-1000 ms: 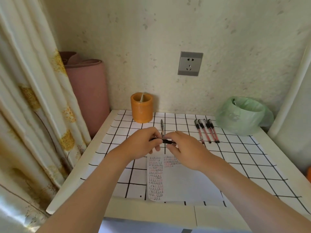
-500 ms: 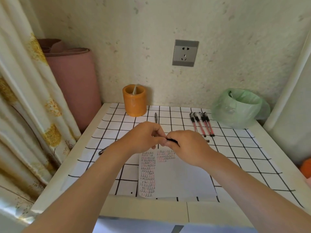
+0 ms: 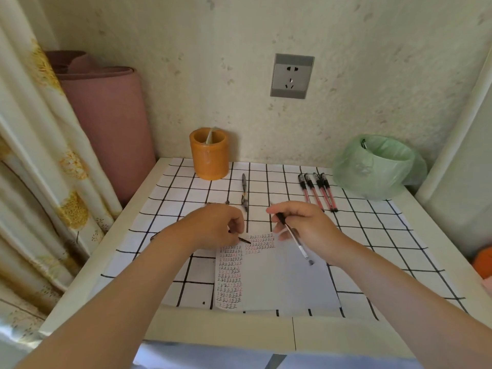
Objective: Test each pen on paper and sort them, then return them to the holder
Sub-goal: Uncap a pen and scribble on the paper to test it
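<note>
Fingers (image 3: pixel 290 210) of the right hand (image 3: pixel 306 227) are curled round a pen (image 3: pixel 295 241), held just above the paper (image 3: pixel 279 283). The black grip end is pinched near the fingertips and the barrel slants down towards the wrist. The left hand (image 3: pixel 215 227) is closed on a small dark piece, taken to be the cap (image 3: pixel 243 239), at the paper's upper left corner.

Step judged in hand: the uncapped pen is to be tried on the sheet. The written rows already fill the left column and part of the top, so the mark is best made on the bare area to the right of them.

- The pen should first be turned in the fingers so the nib points down.
- The sheet should be steadied by the left hand, with the cap kept for recapping.
- A short, light stroke is enough.

Four red pens (image 3: pixel 318 191) lie side by side near the green-lined bin (image 3: pixel 372 166). A single pen (image 3: pixel 244 191) lies apart near the orange holder (image 3: pixel 209 155), at the back of the checked cloth (image 3: pixel 372 235).
</note>
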Demonstrator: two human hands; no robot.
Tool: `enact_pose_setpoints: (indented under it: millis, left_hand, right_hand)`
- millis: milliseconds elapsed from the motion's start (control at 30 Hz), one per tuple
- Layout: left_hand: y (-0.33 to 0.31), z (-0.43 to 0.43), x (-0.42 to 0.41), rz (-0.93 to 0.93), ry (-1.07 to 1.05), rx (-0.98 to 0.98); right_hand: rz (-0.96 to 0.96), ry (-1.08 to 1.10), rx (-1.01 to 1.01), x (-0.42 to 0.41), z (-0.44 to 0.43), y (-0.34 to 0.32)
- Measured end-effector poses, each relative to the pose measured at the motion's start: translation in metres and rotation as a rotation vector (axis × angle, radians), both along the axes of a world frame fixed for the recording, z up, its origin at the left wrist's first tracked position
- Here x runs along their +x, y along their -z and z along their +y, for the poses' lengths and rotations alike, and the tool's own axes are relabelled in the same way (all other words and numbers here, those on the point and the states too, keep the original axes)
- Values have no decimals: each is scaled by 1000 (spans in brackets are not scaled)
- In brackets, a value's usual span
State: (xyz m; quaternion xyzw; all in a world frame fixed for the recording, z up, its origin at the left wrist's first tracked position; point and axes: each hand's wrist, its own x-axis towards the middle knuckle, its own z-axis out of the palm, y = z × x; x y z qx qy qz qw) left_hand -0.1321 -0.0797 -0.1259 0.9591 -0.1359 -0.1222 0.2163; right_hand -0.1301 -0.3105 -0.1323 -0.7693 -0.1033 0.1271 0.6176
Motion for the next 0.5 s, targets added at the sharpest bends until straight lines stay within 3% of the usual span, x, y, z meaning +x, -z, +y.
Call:
enact_pose_setpoints:
  millis: [233,500]
  left_hand:
    - [5,-8,-2,-41,69,40]
    - [13,-14,1,11,164,-24]
  right_hand:
    - [99,6,178,-7,3,12]
    - [29,-22,-49,-12,13,22]
